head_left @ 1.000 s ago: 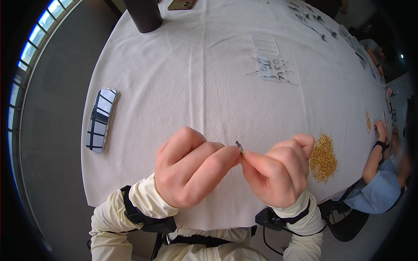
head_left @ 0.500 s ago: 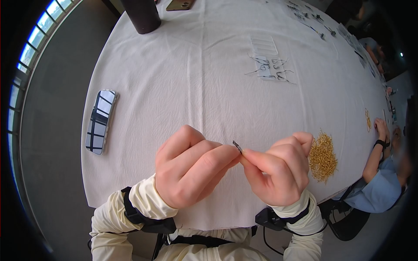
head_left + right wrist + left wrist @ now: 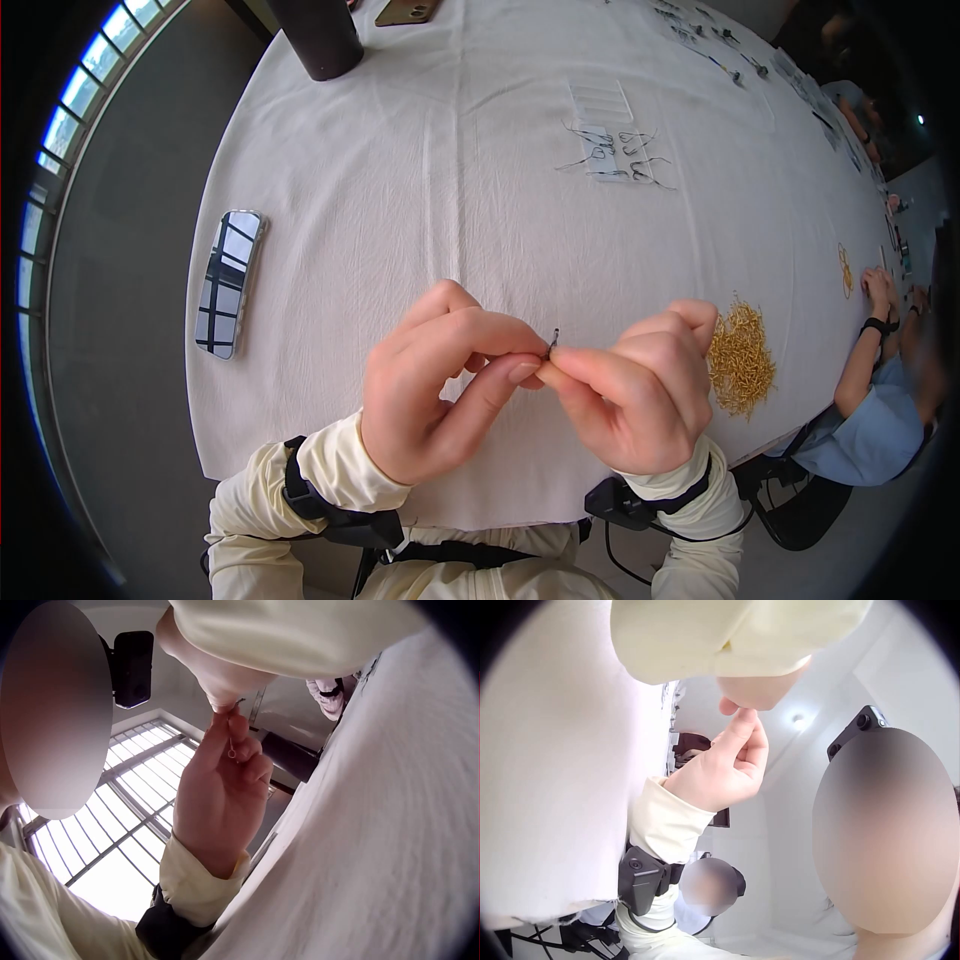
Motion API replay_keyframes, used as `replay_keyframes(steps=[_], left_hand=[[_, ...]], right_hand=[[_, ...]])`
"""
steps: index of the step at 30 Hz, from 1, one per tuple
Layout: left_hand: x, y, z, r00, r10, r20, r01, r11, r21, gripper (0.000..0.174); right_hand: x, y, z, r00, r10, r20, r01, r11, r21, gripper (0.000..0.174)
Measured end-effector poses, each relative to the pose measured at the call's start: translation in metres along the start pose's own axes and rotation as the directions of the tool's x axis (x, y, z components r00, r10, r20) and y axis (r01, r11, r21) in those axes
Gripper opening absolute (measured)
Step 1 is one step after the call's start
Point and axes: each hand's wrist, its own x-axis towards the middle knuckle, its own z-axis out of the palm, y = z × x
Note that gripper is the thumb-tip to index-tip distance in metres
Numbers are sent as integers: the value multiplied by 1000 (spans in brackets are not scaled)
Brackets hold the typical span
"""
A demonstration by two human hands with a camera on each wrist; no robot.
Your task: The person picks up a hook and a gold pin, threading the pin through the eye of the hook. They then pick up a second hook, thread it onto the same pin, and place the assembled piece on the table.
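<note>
Both hands meet above the white tablecloth [image 3: 330, 330] near its front edge, their fingertips together. Between them a small dark wire-like piece [image 3: 555, 338] sticks up, pinched by the right hand [image 3: 640, 390] between thumb and forefinger. The left hand [image 3: 425, 390] pinches at the same spot with thumb and forefinger, its other fingers loosely bent. A small ring [image 3: 232, 754] on a thin stem hangs below the left fingertips in the right wrist view. The fingertips hide most of the piece.
A heap of small gold-coloured pieces [image 3: 741, 360] lies right of the right hand. Farther off is a clear case [image 3: 602, 102] with dark hooks [image 3: 640, 146] beside it. A phone [image 3: 230, 285] lies at left, a dark cylinder [image 3: 318, 40] behind. Another person's arm [image 3: 862, 350] is at right.
The left hand has turned so its thumb now shows, with the fingers opened out behind it. The dark piece has swung from leaning left to nearly upright. The right hand has barely moved.
</note>
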Motion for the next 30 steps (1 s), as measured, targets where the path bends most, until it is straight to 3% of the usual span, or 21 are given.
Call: replay_keyframes(steps=[7,10,12,16,18,21,25,27,30], left_hand=[[-6,-2,3,988,-154,22,154,954,-258,7],[-5,0,2,987,-159,-6,154,965,-212,9],[-1,-1,-4,997,73,32,-76,991,110,12],[-1,0,-5,987,128,95,-142,977,161,6],[-3,2,-2,999,-9,40,8,1000,28,6],[-5,1,0,998,-54,36,55,998,-40,5],[-4,1,-1,998,-55,39,55,998,1,5],[-2,-2,-2,992,113,51,-119,986,120,11],[0,0,-2,983,186,12,-184,957,223,23]], right_hand=[[-1,-1,1,998,-67,-11,65,994,-87,27],[-2,-2,1,997,-78,-13,76,990,-118,25],[-2,-2,1,996,-87,-3,86,987,-137,25],[-2,-3,2,996,-86,-8,84,986,-145,24],[-2,-3,3,997,-79,-14,76,988,-136,24],[-2,-3,3,997,-72,-15,70,989,-129,22],[-3,-3,2,998,-65,-8,63,989,-130,22],[-3,-2,2,999,-51,-9,49,992,-114,22],[-2,-2,0,999,-39,-16,38,997,-74,25]])
